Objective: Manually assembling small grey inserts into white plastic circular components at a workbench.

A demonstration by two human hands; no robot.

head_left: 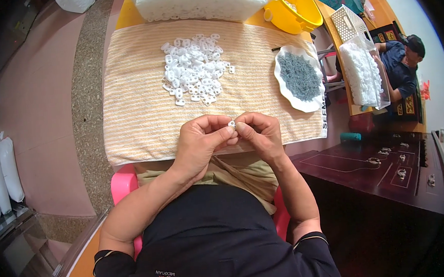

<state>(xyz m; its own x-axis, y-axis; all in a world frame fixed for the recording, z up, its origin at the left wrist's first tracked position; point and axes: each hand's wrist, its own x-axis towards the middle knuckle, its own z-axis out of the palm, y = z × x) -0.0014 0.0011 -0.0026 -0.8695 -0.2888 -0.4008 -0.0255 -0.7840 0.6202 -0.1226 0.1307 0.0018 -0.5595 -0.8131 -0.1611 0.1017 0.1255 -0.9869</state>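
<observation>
My left hand [199,140] pinches a small white plastic piece [232,123] with a hole in it, between thumb and fingertips. Against its right side press the thumb and forefinger of my right hand [261,134]; whatever else those fingertips may hold is hidden. Both hands meet just above the near edge of a striped towel [136,93]. Beyond them on the towel lies a loose pile of similar white plastic pieces [195,68]. To the right, a scalloped white dish [308,105] holds a heap of tiny dark grey parts [300,76], too small to name.
A clear bin [197,6] full of white pieces stands at the far edge, beside a yellow basin [300,4]. Further right, a person [400,69] sits by another table with a box of white pieces [362,74]. A dark cabinet [337,166] stands at right.
</observation>
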